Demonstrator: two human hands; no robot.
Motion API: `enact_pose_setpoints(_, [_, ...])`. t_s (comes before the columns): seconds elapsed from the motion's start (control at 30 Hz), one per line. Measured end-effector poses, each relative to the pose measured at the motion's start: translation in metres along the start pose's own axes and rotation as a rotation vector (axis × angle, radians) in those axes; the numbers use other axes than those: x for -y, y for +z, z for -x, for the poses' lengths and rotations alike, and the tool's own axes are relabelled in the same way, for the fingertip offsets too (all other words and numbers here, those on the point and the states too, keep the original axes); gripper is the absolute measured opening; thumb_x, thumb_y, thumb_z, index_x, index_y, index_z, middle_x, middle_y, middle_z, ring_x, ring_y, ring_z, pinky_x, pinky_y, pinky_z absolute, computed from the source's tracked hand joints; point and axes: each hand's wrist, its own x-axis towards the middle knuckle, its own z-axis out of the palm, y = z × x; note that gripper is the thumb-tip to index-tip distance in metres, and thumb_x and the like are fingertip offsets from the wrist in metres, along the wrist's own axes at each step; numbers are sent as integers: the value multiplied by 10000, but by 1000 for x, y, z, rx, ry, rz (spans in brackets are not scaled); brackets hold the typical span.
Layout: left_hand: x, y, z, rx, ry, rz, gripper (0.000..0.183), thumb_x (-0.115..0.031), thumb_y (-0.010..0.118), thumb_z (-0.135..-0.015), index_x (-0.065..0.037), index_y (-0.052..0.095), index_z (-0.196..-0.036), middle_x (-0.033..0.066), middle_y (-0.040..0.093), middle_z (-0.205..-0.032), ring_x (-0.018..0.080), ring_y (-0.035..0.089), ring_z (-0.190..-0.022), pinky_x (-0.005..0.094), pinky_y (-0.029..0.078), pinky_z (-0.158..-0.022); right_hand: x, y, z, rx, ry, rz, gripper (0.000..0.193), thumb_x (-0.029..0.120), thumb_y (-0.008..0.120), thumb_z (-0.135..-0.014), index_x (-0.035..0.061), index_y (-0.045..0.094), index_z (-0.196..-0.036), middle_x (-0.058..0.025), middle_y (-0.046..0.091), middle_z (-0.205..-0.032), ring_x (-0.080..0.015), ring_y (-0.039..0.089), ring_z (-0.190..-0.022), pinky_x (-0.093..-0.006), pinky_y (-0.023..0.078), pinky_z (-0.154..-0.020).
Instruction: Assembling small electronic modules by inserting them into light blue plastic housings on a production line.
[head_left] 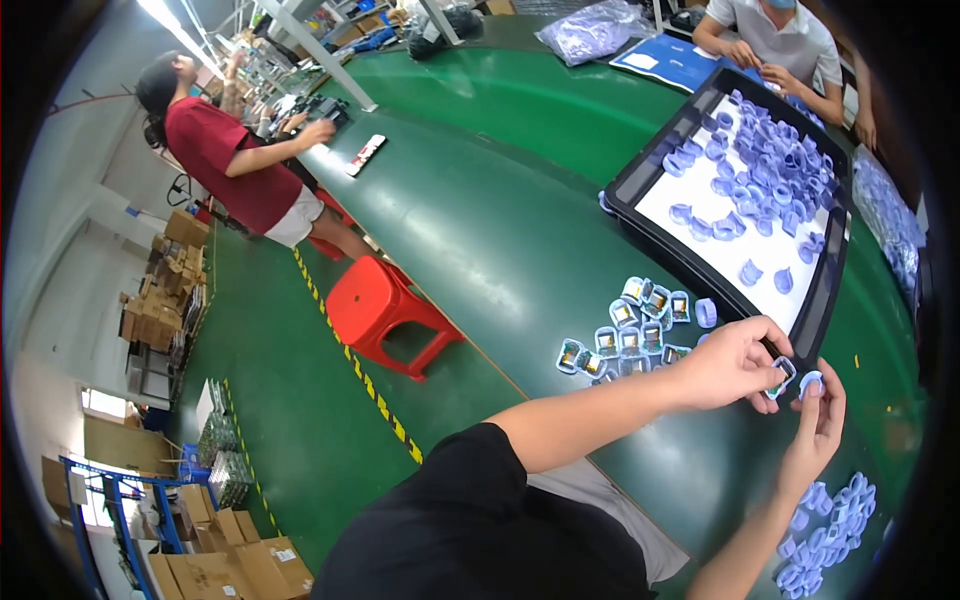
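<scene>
My left hand [728,362] pinches a small pale-blue plastic housing [782,376] with electronics inside. Close beside it, the thumb and fingers of my right hand [818,428] grip a lavender plastic piece [809,384]. Whether the two parts touch, I cannot tell. A cluster of similar housings [628,342] with small circuit boards lies on the green table, left of my left hand. One lavender ring [706,312] stands by that cluster. Beyond my hands, a black tray [668,252] with a white bottom holds many loose lavender pieces [768,165].
More lavender pieces [828,530] lie on the table [470,235] beside my right forearm. A phone [366,156] rests farther along it. A red stool [385,310] stands at the left edge. One person [235,150] stands far left; another [785,50] works behind the tray. Bagged parts [888,225] lie right.
</scene>
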Motion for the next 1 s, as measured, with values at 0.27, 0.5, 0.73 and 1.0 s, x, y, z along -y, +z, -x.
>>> enact_pose_setpoints(0.27, [3, 11, -4, 80, -51, 136, 223, -57, 627, -998, 40, 564, -1189, 139, 706, -942, 247, 753, -801, 328, 646, -707, -1, -16, 5, -52, 55, -166, 306, 150, 608, -1011, -14, 603, -1270, -21, 604, -1044, -73, 526, -864, -211, 410, -725])
enact_pose_setpoints(0.5, [-16, 8, 3, -47, -96, -7, 313, -118, 619, -1014, 46, 580, -1278, 201, 726, -1044, 325, 759, -863, 348, 647, -750, 19, -1, 0, 56, 143, -445, 266, 155, 624, -1006, -3, 623, -1220, -35, 655, -981, -83, 594, -812, -213, 462, -690])
enact_pose_setpoints(0.73, [-9, 17, 1, -25, -131, -36, 290, -129, 562, -1036, 21, 608, -1280, 238, 727, -1061, 324, 762, -883, 329, 645, -748, 21, -11, 0, 10, 151, -461, 258, 194, 614, -1019, -6, 655, -1176, -32, 661, -929, -77, 574, -769, -206, 432, -663])
enact_pose_setpoints(1.0, [-11, 16, 4, -13, -165, -39, 301, -107, 502, -1052, 35, 592, -1301, 251, 721, -1073, 331, 761, -902, 308, 640, -765, 14, -8, -1, -9, 158, -496, 248, 197, 686, -973, -9, 702, -1110, -25, 685, -905, -53, 572, -747, -207, 450, -631])
